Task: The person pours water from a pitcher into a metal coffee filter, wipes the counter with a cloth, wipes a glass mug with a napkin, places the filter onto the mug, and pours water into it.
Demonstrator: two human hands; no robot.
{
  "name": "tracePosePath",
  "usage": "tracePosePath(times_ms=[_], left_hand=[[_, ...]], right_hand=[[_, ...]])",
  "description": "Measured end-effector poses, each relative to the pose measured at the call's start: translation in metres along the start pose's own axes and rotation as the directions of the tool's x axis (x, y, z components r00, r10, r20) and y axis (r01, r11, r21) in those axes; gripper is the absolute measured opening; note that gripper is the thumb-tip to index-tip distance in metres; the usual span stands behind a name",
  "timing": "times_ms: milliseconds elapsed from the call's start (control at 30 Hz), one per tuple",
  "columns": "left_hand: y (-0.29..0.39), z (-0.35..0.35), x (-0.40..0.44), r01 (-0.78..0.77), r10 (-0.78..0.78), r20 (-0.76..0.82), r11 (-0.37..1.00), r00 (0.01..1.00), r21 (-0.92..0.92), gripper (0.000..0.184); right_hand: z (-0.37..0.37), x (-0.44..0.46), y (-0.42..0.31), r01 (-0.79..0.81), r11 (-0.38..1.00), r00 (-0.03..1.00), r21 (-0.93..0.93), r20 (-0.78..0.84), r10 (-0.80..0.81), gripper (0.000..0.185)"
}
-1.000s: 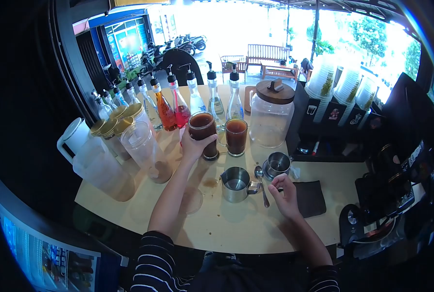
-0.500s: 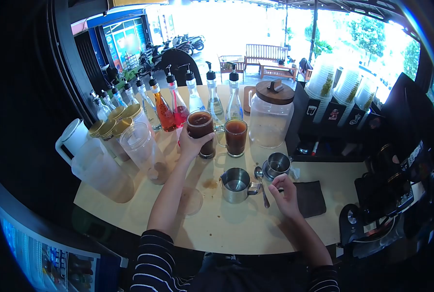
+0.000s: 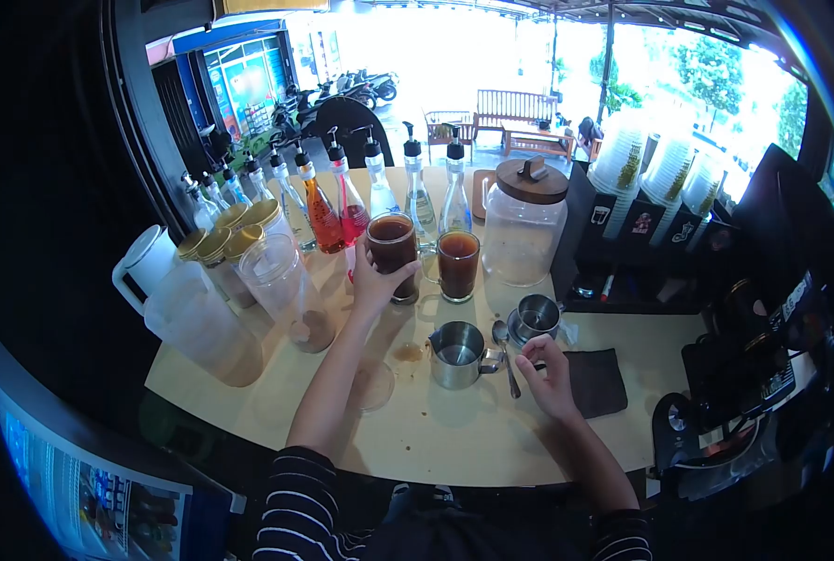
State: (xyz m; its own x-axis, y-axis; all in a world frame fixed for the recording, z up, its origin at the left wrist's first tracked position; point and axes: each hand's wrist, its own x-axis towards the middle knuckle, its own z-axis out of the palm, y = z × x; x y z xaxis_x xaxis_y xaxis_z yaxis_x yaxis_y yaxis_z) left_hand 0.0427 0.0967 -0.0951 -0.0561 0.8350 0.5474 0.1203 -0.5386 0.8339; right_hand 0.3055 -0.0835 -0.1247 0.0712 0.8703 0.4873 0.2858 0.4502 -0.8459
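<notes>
My left hand (image 3: 377,280) is wrapped round a tall glass of dark brown drink (image 3: 395,245), near the middle of the counter. Just right of it stands a glass mug of reddish-brown drink (image 3: 458,266). My right hand (image 3: 546,374) hovers over the counter with its fingers curled together; whether anything is between them is hidden. Left of that hand lie a metal spoon (image 3: 508,359) and a steel pitcher (image 3: 456,355). A small metal cup (image 3: 536,316) sits on a saucer just beyond my right hand.
Several pump bottles (image 3: 352,210) line the back. Clear plastic pitchers (image 3: 197,323) stand at the left. A wooden-lidded glass jar (image 3: 523,229) stands behind the mug. A dark cloth (image 3: 596,381) lies at the right, near a black rack (image 3: 637,266) of plastic cups.
The tall glass in my left hand stands more upright and slightly lower than a second ago. My right hand has hardly moved. The whole view has shifted slightly.
</notes>
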Motion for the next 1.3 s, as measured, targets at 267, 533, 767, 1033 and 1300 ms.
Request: tracePosePath(times_ms=[267, 533, 767, 1033, 1300], left_hand=[[-0.011, -0.010, -0.003, 0.066, -0.066, 0.013, 0.998, 0.998, 0.000, 0.091], [0.041, -0.028, -0.073, -0.066, 0.083, -0.052, 0.960, 0.995, 0.271, 0.063], [0.111, -0.049, -0.154, -0.107, 0.060, 0.148, 0.937, 0.987, 0.333, 0.041], [0.131, -0.097, -0.288, -0.265, 0.172, 0.264, 0.889, 0.949, 0.373, 0.031], [0.108, -0.164, -0.507, 0.316, -0.431, 0.117, 0.796, 0.895, 0.516, 0.040]], right_hand=[[0.006, -0.001, -0.008, 0.135, 0.986, 0.986, -0.095, 0.106, -0.125, 0.022], [0.007, -0.003, -0.010, 0.197, 0.969, 0.976, -0.149, 0.120, -0.180, 0.023], [-0.005, -0.014, -0.034, 0.255, 0.941, 0.967, -0.224, 0.048, -0.251, 0.020], [0.014, -0.144, -0.082, 0.305, 0.930, 0.949, -0.205, 0.152, -0.277, 0.019], [0.044, -0.348, 0.054, 0.277, 0.929, 0.685, -0.245, 0.728, -0.013, 0.017]])
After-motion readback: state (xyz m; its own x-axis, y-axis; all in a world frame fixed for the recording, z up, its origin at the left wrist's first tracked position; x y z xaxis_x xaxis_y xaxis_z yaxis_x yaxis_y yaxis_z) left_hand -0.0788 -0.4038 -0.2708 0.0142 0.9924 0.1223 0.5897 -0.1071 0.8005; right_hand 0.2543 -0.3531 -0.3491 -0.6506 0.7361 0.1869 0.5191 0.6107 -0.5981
